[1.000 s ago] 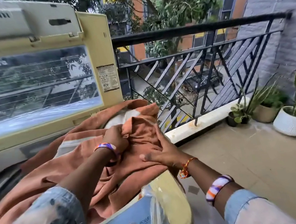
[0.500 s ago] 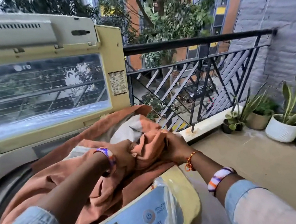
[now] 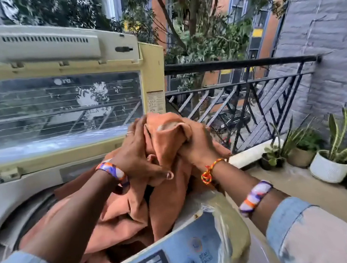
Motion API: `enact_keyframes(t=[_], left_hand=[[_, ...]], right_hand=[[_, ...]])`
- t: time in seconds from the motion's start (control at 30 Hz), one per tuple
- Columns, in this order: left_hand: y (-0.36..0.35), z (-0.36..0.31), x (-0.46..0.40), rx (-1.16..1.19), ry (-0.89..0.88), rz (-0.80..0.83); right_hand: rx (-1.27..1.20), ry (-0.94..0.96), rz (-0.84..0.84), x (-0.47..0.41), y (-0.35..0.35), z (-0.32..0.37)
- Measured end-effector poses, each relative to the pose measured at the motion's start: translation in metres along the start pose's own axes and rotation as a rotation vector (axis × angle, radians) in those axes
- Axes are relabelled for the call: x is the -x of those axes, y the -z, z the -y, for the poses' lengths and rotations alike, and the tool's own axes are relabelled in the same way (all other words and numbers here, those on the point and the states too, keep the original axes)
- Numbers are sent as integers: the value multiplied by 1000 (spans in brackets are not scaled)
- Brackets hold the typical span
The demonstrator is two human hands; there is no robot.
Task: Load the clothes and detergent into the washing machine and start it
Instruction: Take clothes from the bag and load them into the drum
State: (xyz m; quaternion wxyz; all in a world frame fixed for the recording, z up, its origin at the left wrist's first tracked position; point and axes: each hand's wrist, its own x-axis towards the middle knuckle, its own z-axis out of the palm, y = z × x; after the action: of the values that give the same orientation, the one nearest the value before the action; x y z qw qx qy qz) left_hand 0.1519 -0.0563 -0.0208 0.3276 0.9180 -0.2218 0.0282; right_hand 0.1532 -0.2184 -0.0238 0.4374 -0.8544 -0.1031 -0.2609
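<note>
Balcony, open washing machine (image 3: pixel 12 207): left hand (image 3: pixel 136 156) and right hand (image 3: pixel 201 147), both gripping the orange cloth (image 3: pixel 168 132), are now lifting it bunched higher, loading unfinished.

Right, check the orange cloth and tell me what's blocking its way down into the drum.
Nothing visible. The lid stands open behind, and the orange cloth already hangs into the drum opening. The left hand and right hand grip its bunched top above the tub.
</note>
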Motion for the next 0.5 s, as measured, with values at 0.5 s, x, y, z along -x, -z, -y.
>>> enact_keyframes(t=[0.5], left_hand=[[50, 49, 39, 53, 227, -459]], right_hand=[[38, 101, 860, -39, -5, 61]])
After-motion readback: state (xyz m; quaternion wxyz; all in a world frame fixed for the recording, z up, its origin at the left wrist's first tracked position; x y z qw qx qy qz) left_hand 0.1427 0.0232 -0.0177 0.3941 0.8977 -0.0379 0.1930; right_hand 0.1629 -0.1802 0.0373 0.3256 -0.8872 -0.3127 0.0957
